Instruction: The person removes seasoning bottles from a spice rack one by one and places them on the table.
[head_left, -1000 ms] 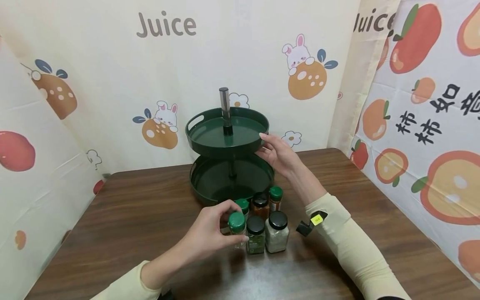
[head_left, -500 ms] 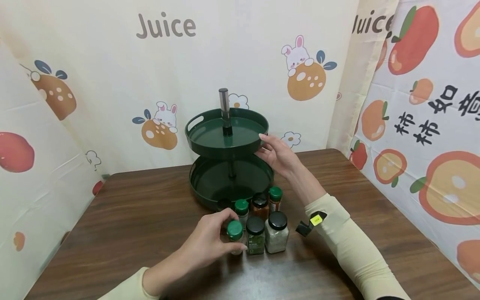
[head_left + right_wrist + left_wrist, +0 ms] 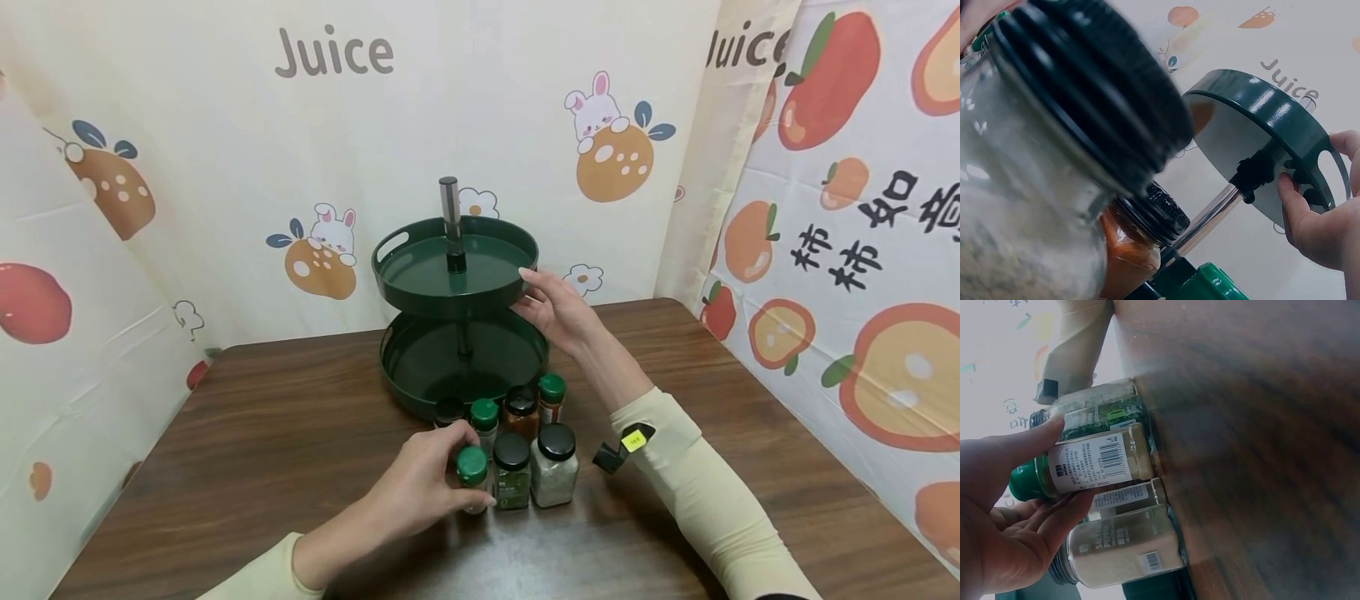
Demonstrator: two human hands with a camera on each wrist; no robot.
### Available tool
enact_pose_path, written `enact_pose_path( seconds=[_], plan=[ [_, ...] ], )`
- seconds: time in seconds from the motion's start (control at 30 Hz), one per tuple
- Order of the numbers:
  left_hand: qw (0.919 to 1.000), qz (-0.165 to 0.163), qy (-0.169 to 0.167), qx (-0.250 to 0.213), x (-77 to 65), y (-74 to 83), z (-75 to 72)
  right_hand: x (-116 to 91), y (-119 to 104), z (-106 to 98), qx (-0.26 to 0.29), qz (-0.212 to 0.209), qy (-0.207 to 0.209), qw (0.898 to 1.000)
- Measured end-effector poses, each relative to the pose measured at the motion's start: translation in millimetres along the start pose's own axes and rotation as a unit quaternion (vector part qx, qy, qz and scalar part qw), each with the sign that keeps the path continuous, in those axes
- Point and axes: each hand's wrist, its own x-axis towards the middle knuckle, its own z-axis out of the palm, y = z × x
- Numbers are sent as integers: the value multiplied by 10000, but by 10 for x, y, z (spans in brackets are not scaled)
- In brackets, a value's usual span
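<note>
My left hand (image 3: 416,479) pinches a small green-capped spice jar (image 3: 1091,464) between thumb and fingers; it stands upright at the left end of the front row. Beside it are a black-capped jar of green herbs (image 3: 512,475) and a larger black-capped jar of pale contents (image 3: 555,471). My right hand (image 3: 558,312) grips the right side of the upper tray (image 3: 450,302) of a dark green two-tier stand. In the right wrist view, fingers (image 3: 1297,203) reach under that tray by its handle slot. The lower tray (image 3: 427,367) sits directly below.
Behind the front row stand a dark-capped jar (image 3: 449,410), another green-capped jar (image 3: 484,414), a black-capped orange spice jar (image 3: 521,408) and a green-capped red one (image 3: 551,396), close against the lower tray. A printed cloth wall (image 3: 480,108) rises behind the wooden table (image 3: 262,433).
My left hand has brought the green-capped jar down and slightly toward me, uncovering the dark-capped jar behind. The right hand has kept its grip on the upper tray.
</note>
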Motion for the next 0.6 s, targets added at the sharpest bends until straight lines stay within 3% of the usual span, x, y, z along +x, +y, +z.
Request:
enact_pose_path(
  seconds=[0.6],
  plan=[
    [9993, -94, -229, 286, -1, 8, -1, 2, -2, 6, 75, 49, 29, 10000]
  ],
)
